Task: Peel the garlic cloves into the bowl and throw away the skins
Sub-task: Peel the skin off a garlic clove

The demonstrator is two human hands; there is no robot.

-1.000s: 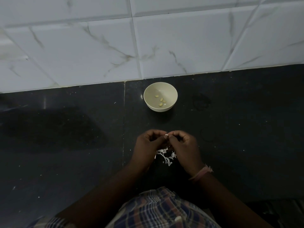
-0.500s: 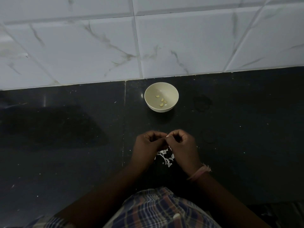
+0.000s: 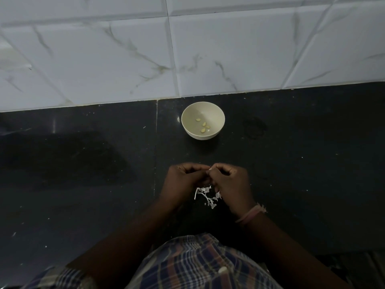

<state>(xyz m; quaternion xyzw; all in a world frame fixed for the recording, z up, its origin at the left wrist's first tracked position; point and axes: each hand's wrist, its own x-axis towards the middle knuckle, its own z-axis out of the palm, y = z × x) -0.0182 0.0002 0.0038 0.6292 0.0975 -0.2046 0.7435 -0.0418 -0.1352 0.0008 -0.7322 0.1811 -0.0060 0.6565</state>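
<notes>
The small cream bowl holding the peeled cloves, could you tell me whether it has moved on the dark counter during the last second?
No. The small cream bowl keeps its place just right of the seam in the dark counter, near the white marbled wall tiles.

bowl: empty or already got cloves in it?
Not empty. The small cream round bowl stands upright on the dark stone counter with four pale peeled garlic cloves on its bottom, far from full.

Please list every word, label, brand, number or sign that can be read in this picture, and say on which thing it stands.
None: no readable text shows anywhere.
The bowl is plain, without print.
The wall tiles carry only grey veins, no letters.
The counter and the checked shirt show no label.
</notes>
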